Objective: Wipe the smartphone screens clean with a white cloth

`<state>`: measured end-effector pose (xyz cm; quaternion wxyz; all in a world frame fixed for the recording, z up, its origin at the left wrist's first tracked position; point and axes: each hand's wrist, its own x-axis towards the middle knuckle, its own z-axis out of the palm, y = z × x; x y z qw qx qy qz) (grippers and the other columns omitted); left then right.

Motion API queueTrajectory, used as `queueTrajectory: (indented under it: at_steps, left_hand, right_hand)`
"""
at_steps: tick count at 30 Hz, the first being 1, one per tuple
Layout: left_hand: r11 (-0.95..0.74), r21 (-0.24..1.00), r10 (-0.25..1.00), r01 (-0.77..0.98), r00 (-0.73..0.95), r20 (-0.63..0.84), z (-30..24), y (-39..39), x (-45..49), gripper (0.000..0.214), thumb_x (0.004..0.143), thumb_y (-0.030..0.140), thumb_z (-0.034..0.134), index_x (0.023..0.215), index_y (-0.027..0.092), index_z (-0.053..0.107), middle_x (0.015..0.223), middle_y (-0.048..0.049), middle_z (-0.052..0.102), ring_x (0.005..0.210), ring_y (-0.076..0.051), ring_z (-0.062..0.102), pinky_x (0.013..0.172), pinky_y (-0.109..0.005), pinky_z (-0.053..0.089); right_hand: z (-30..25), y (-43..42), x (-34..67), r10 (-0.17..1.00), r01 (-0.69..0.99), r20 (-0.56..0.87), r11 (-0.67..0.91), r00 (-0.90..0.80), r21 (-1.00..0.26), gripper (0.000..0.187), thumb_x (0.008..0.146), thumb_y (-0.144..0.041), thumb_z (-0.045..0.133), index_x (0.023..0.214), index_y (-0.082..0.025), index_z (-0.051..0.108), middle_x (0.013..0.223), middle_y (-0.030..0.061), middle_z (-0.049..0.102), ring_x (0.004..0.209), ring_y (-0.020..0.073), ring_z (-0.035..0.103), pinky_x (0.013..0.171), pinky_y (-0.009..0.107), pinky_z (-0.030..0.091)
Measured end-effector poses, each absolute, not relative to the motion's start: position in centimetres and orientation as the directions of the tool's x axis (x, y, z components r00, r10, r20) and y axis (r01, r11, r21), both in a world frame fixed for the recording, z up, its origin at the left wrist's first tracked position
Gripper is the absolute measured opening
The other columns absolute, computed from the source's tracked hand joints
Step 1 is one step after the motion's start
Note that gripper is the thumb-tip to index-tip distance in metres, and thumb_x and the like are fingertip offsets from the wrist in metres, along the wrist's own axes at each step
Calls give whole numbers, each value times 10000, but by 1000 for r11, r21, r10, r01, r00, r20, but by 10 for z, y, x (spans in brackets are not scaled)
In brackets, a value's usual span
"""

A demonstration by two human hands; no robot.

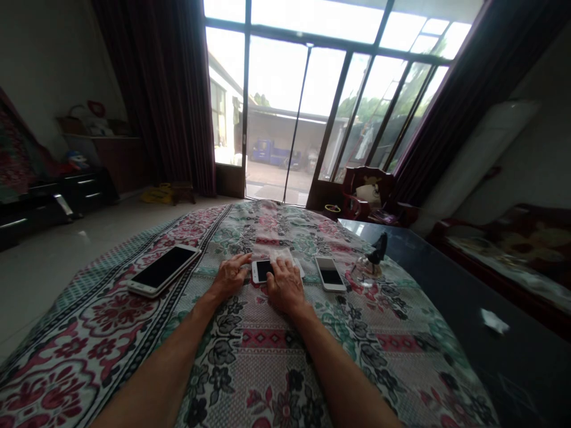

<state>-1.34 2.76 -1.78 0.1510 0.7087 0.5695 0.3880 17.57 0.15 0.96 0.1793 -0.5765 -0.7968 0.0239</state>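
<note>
A small white phone [260, 271] lies face up on the flower-patterned cloth [250, 351]. My left hand [231, 274] rests at its left end, fingers bent and touching its edge. My right hand [285, 284] lies flat over its right half, fingers stretched forward and together, covering that part of the screen. A pale flat sheet [282, 254] shows just beyond my right fingertips; I cannot make out what it is.
A larger white phone [163, 269] lies at the left on the cloth. Another small white phone [330, 273] lies right of my hands, near a small dark bird figure [377, 252]. A dark glass table [482, 309] with a crumpled white scrap [494, 321] adjoins at the right.
</note>
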Motion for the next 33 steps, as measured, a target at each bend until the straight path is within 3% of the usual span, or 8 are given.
queueTrajectory:
  at_steps: [5, 12, 17, 23, 28, 33]
  left_hand:
    - [-299, 770, 947, 563, 80, 310, -18, 27, -15, 643, 732, 257, 602, 1358, 114, 569, 1225, -107, 718, 1208, -276, 627, 1104, -398, 422]
    - [-192, 881, 981, 432, 63, 183, -22, 33, -24, 762, 648, 204, 531, 1400, 80, 507, 1378, -136, 608, 1282, -287, 576, 1100, -404, 437]
    - [-209, 870, 977, 447, 137, 164, -19, 32, -25, 775, 670, 173, 498, 1438, 71, 450, 1320, -114, 656, 1281, -265, 577, 1136, -409, 392]
    - [-195, 853, 980, 484, 132, 149, -13, 28, -24, 752, 680, 141, 480, 1432, 115, 468, 1326, -74, 655, 1306, -246, 554, 1159, -394, 352]
    - [-203, 858, 977, 471, 151, 148, -13, 28, -25, 770, 670, 152, 474, 1438, 103, 464, 1333, -68, 649, 1312, -253, 547, 1167, -393, 342]
    - [-225, 871, 971, 438, 178, 161, -18, 31, -27, 798, 653, 166, 472, 1447, 91, 449, 1345, -86, 637, 1294, -259, 564, 1151, -407, 372]
  right_hand:
    - [6, -10, 163, 895, 868, 265, 425, -360, -257, 505, 981, -331, 395, 1429, -123, 500, 1531, 131, 433, 1416, 314, 353, 1167, 466, 209]
    - [11, -26, 157, 820, 782, 320, 560, -475, -275, 384, 993, -316, 384, 1274, -220, 626, 1432, 53, 559, 1316, 230, 462, 1096, 372, 310]
    - [12, -7, 176, 894, 873, 322, 402, -310, -276, 366, 989, -284, 380, 1192, -215, 676, 1371, 53, 611, 1274, 236, 494, 1055, 363, 330]
    - [4, 20, 208, 942, 959, 330, 142, -56, -245, 376, 984, -279, 390, 1211, -202, 679, 1436, 89, 550, 1325, 281, 447, 1070, 408, 296]
    - [3, 19, 203, 949, 956, 303, 170, -93, -240, 401, 986, -254, 388, 1281, -132, 631, 1471, 123, 509, 1367, 277, 407, 1113, 398, 267]
    - [12, 3, 185, 930, 931, 299, 287, -215, -224, 387, 1004, -276, 365, 1228, -155, 657, 1415, 119, 557, 1293, 256, 471, 1088, 370, 293]
